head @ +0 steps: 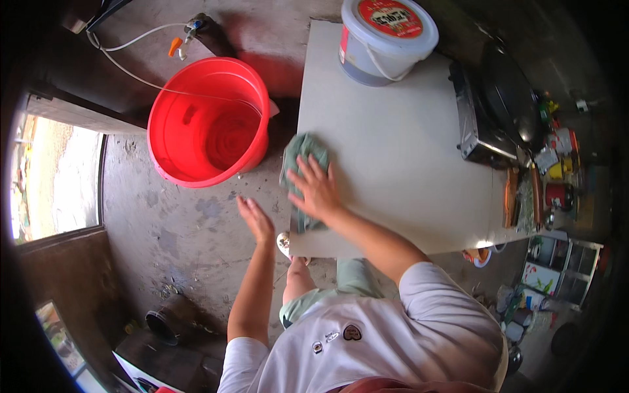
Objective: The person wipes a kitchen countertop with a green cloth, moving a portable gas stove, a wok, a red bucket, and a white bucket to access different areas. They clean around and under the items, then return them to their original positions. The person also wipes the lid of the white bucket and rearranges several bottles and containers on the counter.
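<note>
My right hand (315,190) lies flat with spread fingers on a green cloth (307,147), pressed on the left edge of a pale tabletop (388,127). Part of the cloth reaches over that edge. Off to the left, my left hand (256,219) hovers over the concrete floor, holding nothing, its fingers extended and close to each other. A large red plastic tub (184,132) stands beyond it, beside the table, with a thin pale hose running into it. How much liquid the tub holds, I cannot tell.
A lidded plastic bucket (378,59) stands at the table's far end. A gas stove (474,123) with a dark wok (508,93) is at the right, near jars and knives. An orange-handled tap (175,46) is on the wall. A dark bucket (164,324) lies at lower left.
</note>
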The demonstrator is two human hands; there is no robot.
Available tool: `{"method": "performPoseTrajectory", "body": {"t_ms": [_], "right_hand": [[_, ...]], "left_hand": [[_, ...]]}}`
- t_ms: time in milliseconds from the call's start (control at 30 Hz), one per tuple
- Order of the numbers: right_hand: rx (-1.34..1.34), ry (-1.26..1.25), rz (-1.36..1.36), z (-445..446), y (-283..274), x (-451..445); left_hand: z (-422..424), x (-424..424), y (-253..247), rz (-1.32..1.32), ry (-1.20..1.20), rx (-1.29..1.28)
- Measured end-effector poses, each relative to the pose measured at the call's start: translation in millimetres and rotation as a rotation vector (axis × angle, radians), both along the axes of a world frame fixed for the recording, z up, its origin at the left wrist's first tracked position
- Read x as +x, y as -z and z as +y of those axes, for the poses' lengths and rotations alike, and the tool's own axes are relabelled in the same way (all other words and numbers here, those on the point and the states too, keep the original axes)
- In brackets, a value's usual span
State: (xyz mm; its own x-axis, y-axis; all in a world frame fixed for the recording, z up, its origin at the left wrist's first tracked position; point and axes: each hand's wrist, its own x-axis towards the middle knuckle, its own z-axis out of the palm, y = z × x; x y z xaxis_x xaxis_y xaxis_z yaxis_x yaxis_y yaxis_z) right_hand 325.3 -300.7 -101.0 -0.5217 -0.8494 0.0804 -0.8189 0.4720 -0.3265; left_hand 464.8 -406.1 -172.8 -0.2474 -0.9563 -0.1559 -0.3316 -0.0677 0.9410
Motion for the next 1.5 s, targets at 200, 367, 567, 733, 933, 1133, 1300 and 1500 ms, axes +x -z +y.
{"method": "performPoseTrajectory", "body": {"t_ms": [200,367,567,733,933,1133,1300,1500], "right_hand": [[0.090,-0.109,-0.139,132,-22,78],[0.197,0.259,0.016,309,-37,48],[0.385,1.450,-0.094,497,-34,-6],[0.159,1.207,-0.232,365,-35,-22],[-0.259,0.153,-0.064,177,5,9],[-0.167,0.128,-0.252,222,-20,-37],[-0.088,0.442,-0.090,307,-18,-81],[-0.122,0.443,-0.035,318,-6,-116]], "left_hand": [[-6,195,34,-0.671,0.187,-0.054],[-20,282,25,-0.953,0.182,-0.066],[-47,283,22,-0.977,0.228,-0.118],[-54,192,15,-0.587,0.305,-0.071],[-8,-91,-94,0.242,0.636,0.284],[14,-295,-186,0.322,0.561,0.488],[-14,-367,-185,0.398,0.358,0.662],[-7,-380,-178,0.568,0.264,0.919]]}}
